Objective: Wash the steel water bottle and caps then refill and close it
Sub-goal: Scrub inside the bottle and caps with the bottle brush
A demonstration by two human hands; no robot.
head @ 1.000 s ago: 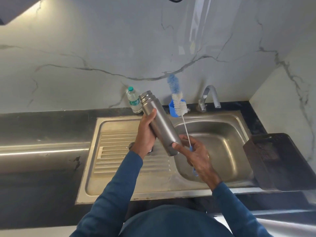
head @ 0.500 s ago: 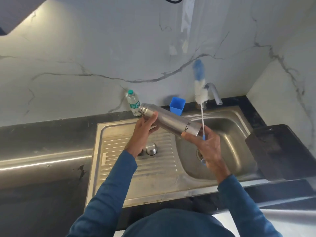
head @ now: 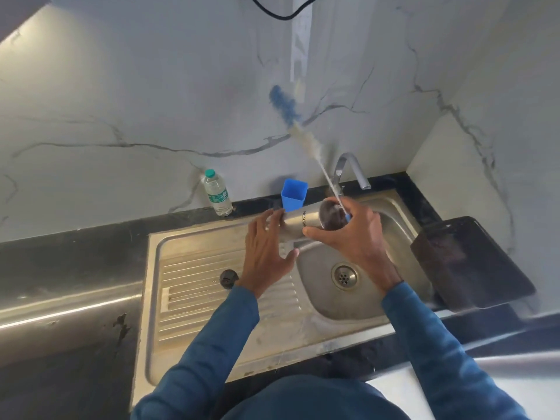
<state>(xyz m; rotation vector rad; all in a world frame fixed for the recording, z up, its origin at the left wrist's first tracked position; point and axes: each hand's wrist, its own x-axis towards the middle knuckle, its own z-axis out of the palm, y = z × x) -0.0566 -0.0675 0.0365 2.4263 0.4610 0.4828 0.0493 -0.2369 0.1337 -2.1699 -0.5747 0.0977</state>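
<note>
Your right hand [head: 356, 237] grips the steel bottle [head: 306, 222] and brush [head: 298, 125] over the sink's [head: 403, 213] back edge. Your left hand [head: 266, 253], fingers spread, touches the bottle's other end.

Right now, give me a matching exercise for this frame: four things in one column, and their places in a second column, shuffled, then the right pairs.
Things:
1. steel bottle
2. plastic water bottle
3. black cap
4. bottle brush

Places:
A. on the ribbed drainboard
B. on the dark counter against the wall
C. gripped near its base by the right hand, held sideways over the sink
D. bristles raised in the air, handle held in the right hand

Pairs: 1-C, 2-B, 3-A, 4-D
</note>
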